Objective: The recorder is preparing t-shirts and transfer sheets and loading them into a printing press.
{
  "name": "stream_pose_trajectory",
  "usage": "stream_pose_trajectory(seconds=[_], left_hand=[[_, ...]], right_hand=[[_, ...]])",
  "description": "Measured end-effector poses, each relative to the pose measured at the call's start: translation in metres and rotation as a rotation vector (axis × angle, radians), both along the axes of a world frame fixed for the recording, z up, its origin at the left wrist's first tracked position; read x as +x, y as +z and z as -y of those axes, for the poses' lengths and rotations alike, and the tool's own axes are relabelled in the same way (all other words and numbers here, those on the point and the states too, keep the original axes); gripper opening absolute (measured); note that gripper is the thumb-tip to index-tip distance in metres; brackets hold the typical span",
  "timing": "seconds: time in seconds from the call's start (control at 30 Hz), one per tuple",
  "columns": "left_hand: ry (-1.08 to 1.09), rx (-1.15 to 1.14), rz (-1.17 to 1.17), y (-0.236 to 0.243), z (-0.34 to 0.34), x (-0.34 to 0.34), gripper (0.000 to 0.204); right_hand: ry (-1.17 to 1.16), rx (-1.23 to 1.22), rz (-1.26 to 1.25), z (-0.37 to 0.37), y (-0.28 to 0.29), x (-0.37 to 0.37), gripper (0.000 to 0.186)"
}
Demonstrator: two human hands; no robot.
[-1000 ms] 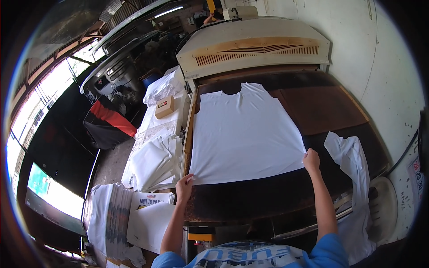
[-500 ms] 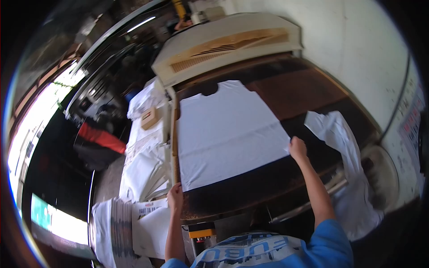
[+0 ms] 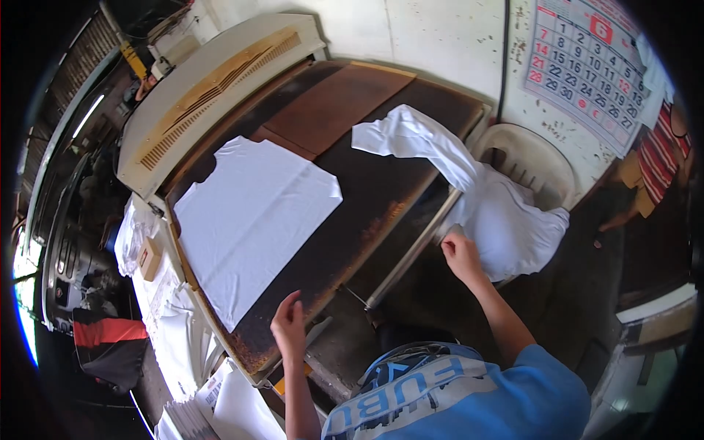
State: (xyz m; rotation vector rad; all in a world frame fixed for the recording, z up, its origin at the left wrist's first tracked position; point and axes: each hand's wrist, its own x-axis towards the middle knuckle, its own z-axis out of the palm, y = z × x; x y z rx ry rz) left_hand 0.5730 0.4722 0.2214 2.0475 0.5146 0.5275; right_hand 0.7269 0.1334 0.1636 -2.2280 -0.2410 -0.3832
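A flat white shirt piece (image 3: 253, 216) lies spread on a dark, rusty work table (image 3: 367, 198). My left hand (image 3: 290, 326) hovers at the table's near edge, fingers apart, holding nothing. Over to the right, my right hand (image 3: 460, 253) pinches the edge of a pile of white garments (image 3: 506, 220) heaped on a white plastic chair (image 3: 535, 158). One garment (image 3: 407, 136) trails from the chair up onto the table's right end.
A cream machine housing (image 3: 213, 81) runs along the table's far side. Stacks of white cloth (image 3: 165, 323) and a small cardboard box (image 3: 149, 258) sit to the left. A calendar (image 3: 587, 70) hangs on the wall; a person in a striped top (image 3: 656, 147) is at far right.
Both hands have let go of the flat shirt piece. My view swung right, and my right hand moved to the garment pile on the chair.
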Motion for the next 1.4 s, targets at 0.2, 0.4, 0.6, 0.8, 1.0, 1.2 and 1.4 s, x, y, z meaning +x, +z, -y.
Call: stream_pose_trajectory(seconds=[0.2, 0.4, 0.6, 0.8, 1.0, 1.2, 1.4], left_hand=[[-0.214, -0.016, 0.015, -0.001, 0.081, 0.026, 0.018], [-0.274, 0.048, -0.064, 0.002, 0.129, 0.048, 0.016], [-0.352, 0.183, -0.033, -0.009, 0.206, 0.144, 0.018], [-0.428, 0.221, -0.166, -0.048, 0.286, 0.272, 0.027], [-0.296, -0.499, -0.257, -0.084, 0.303, 0.323, 0.026], [-0.404, -0.943, -0.129, -0.031, 0.336, 0.326, 0.024], [-0.458, -1.089, -0.061, 0.016, 0.351, 0.335, 0.022]], right_hand=[[-0.169, -0.021, -0.083, 0.066, 0.008, 0.001, 0.008], [-0.141, -0.027, 0.0, 0.082, -0.001, 0.063, 0.01], [-0.131, -0.187, 0.019, 0.097, -0.029, 0.127, 0.018], [0.177, -0.054, 0.15, 0.121, -0.032, 0.159, 0.009], [0.422, 0.154, 0.075, 0.145, -0.02, 0.17, 0.01], [0.386, 0.299, 0.169, 0.153, 0.009, 0.184, 0.015], [0.421, 0.41, 0.171, 0.173, 0.037, 0.204, 0.006]])
